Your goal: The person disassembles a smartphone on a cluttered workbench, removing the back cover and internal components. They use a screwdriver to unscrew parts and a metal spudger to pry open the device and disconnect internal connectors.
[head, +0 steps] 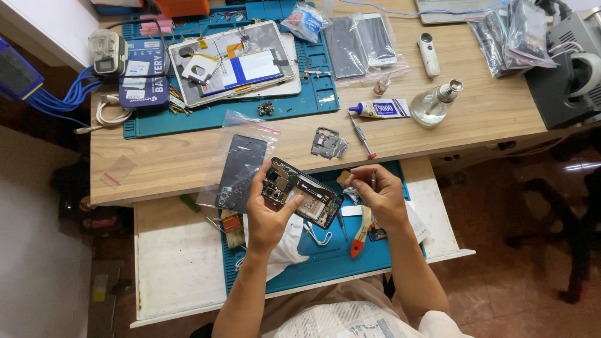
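My left hand (266, 209) grips an opened dark phone (302, 193) with its back cover off, boards and parts exposed, held over a blue work mat (325, 260) on a pull-out shelf. My right hand (379, 194) is just right of the phone, fingers pinched around a small thin tool (374, 181) and a small tan piece near the phone's far end. A white cloth (285, 247) lies under my left wrist. A dark phone back cover in a clear bag (239, 169) rests at the desk edge, left of my left hand.
On the desk: a small metal bracket (327, 143), a screwdriver (362, 136), a glue tube (382, 109), a glass bottle (435, 103), an opened tablet (235, 61) on a teal mat (316, 100), bagged screens (366, 40). A brush (230, 224) and orange-tipped tool (360, 235) lie on the shelf.
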